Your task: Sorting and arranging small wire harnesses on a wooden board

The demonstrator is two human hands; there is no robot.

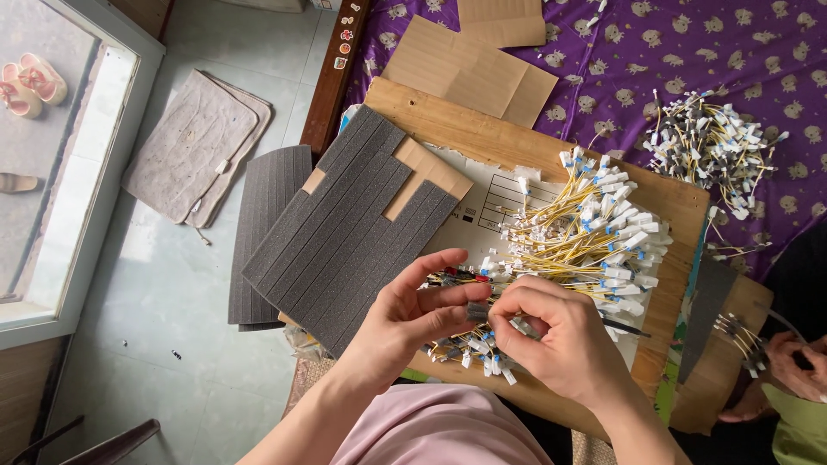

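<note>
1. The left hand (pixel 405 314) is half curled, thumb and index fingers (pixel 448 297) pinched on a small dark connector piece (pixel 476 312), with the other fingers spread loosely above.
2. The right hand (pixel 556 331) meets it from the other side, its fingers bent together and clamped on a small white-tipped wire end (pixel 523 327) just beside the left fingertips.
3. Right under and behind the fingers lies a pile of yellow wires with white plugs (pixel 594 237), some marked blue, fanned out on a wooden board (pixel 448 125).
4. A few loose plugs (pixel 487 357) lie just below the fingers, near the board's closer edge.
5. To the left of the fingers a dark grey foam sheet cut in strips (pixel 345 228) rests on the board, with a second foam sheet (pixel 267 232) lying beyond it on the floor.
6. Far above the fingers, pieces of brown cardboard (pixel 469 69) lie on a purple patterned cloth (pixel 775 52).
7. Up and to the right of the fingers a second heap of white-plugged wires (pixel 711 146) sits on that cloth, well apart from the hands.
8. At the far right, another person's hand (pixel 797 366) holds a small bundle of wires (pixel 739 337).
</note>
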